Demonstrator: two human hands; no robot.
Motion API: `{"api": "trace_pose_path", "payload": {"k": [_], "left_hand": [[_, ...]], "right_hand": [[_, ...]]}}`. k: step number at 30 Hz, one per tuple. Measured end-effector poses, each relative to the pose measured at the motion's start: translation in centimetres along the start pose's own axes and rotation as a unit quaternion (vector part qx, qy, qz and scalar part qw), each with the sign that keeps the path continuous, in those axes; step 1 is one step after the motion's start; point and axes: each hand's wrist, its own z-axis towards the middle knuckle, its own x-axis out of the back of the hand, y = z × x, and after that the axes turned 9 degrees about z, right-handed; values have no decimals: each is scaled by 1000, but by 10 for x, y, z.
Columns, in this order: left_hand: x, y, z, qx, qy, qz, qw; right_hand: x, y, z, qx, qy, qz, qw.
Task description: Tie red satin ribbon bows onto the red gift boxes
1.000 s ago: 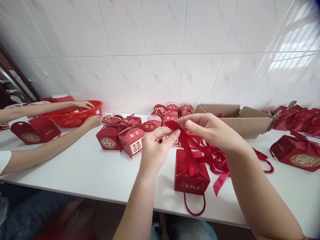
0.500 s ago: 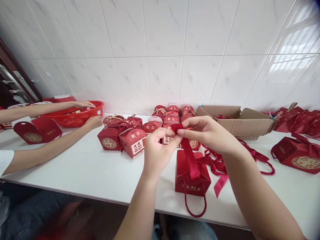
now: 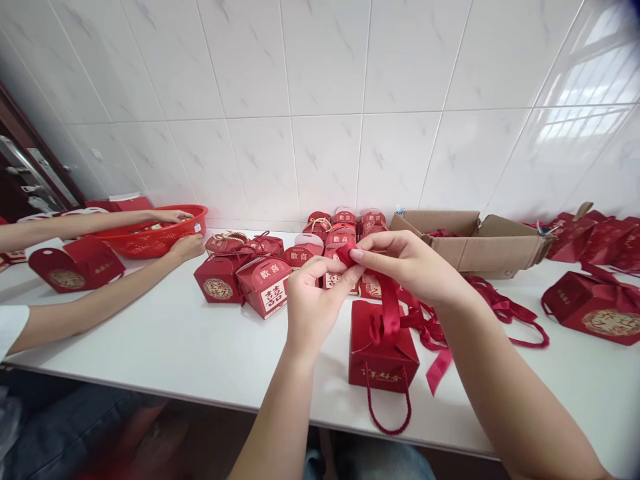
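Note:
My left hand (image 3: 313,303) and my right hand (image 3: 407,267) meet above a small red gift box (image 3: 383,350) near the front edge of the white table (image 3: 190,347). Both pinch the top end of a red ribbon (image 3: 389,310) that runs down to the box top. A red cord handle (image 3: 387,410) hangs from the box over the table edge. More red ribbon lies in a loose heap just right of the box, partly behind my right wrist.
Several finished red gift boxes (image 3: 260,283) stand behind my hands. An open cardboard carton (image 3: 480,243) sits at the back right, with more red boxes (image 3: 595,310) at far right. At left, another person's hands (image 3: 185,247) reach at a red plastic basket (image 3: 150,237).
My hands have closed together on the ribbon's end and dropped slightly; the ribbon between them and the box has shortened. The other person's arms have barely moved.

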Motion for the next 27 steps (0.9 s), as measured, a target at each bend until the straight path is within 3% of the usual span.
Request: {"api": "trace_pose_path", "payload": {"k": [9,16,21,27], "left_hand": [[0,1,-1,17,-3,-15,1000],[-2,0,-1,43,21,-15,999],[-7,-9,-1,34,55,-35,997],[-11,-13,0,56,35,-121,991]], "right_hand": [[1,1,1,1,31,-18,999],[0,2,1,9,51,31,998],[1,5,4,15,30,105,994],[0,9,9,11,34,162,986]]}}
